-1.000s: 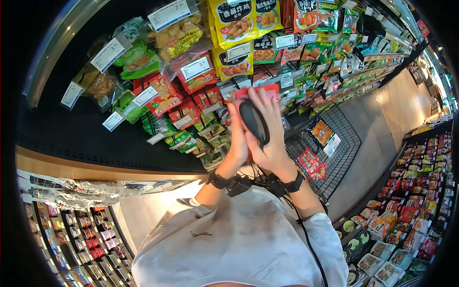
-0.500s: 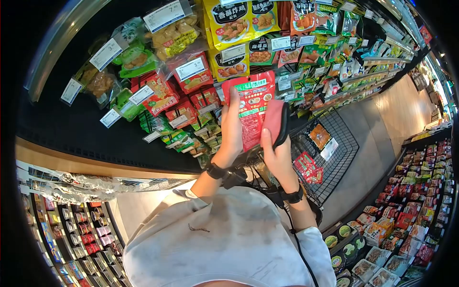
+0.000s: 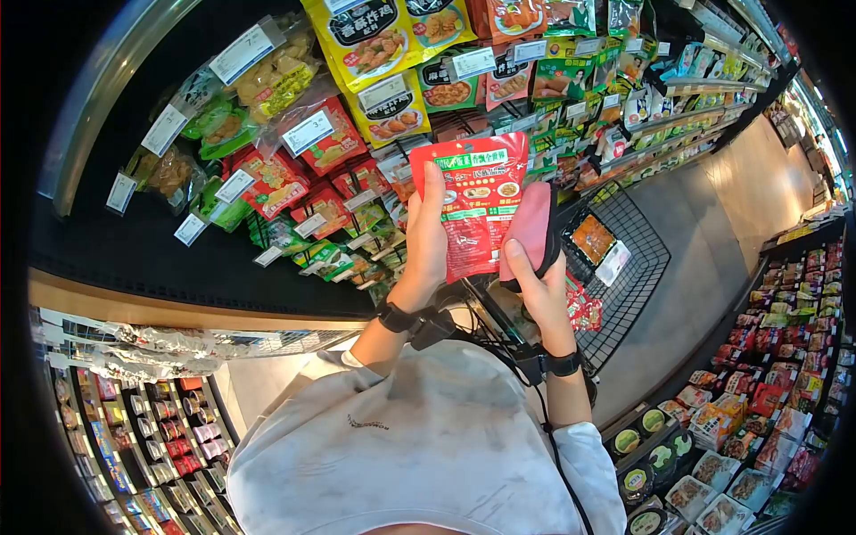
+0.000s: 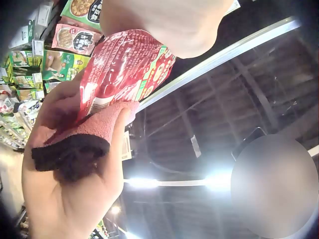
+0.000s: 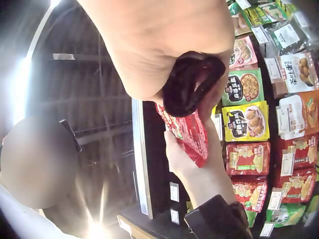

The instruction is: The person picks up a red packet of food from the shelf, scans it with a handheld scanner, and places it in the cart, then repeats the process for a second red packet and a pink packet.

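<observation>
My left hand (image 3: 428, 241) holds a red printed food packet (image 3: 477, 178) by its left side, thumb on the front face. A pink cloth piece with a black edge (image 3: 532, 223) is in my right hand (image 3: 542, 290), thumb across its pink face. This cloth overlaps the packet's lower right side. Seen from the left wrist, the right hand (image 4: 75, 194) curls round the cloth (image 4: 107, 122), with the packet (image 4: 129, 64) rising out of its grasp. In the right wrist view the black edge (image 5: 189, 82) bulges below the palm.
Hanging food packets with price tags fill the shelf rack (image 3: 383, 53) in front. To the right stands a wire shopping cart (image 3: 646, 294) with a tray of orange-brown food (image 3: 593, 241) and red packets (image 3: 584, 308). Another stocked display (image 3: 758, 383) lines the far right.
The hands, pressed together over the packet a second ago, have parted and the packet's printed face shows. Since half a second ago the packet has shifted slightly; the shelf has slid left in view.
</observation>
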`<action>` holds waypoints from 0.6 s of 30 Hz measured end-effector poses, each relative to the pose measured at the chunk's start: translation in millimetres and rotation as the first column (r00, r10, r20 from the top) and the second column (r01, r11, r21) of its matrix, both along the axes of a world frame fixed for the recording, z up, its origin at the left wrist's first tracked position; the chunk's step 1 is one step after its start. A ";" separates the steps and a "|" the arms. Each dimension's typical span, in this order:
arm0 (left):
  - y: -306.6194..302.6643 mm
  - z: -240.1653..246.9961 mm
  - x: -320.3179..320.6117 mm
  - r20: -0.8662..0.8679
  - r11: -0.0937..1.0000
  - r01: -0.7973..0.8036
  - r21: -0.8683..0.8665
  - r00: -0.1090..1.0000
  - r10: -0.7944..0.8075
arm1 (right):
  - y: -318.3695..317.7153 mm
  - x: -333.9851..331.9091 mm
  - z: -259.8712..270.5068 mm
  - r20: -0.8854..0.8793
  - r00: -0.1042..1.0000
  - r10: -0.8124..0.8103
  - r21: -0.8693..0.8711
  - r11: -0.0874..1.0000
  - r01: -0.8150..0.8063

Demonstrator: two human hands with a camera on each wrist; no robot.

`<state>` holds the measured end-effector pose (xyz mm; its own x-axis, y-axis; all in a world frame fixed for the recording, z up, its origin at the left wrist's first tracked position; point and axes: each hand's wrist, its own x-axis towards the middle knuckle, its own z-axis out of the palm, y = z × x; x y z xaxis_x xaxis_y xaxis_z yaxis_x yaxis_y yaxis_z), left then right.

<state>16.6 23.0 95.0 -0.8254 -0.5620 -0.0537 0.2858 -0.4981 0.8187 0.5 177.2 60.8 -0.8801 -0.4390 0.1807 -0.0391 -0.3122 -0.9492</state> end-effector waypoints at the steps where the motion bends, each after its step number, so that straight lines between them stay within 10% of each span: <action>1: 4.7 0.1 -0.9 -0.007 1.000 0.022 -0.007 1.000 -0.022 | 4.6 -0.2 3.3 0.008 1.000 -0.014 -0.021 1.000 0.015; 18: 69.0 -32.4 -18.6 0.276 0.985 0.116 -0.125 0.958 -0.078 | 74.2 -36.3 -35.7 0.196 0.979 0.056 -0.091 0.995 -0.038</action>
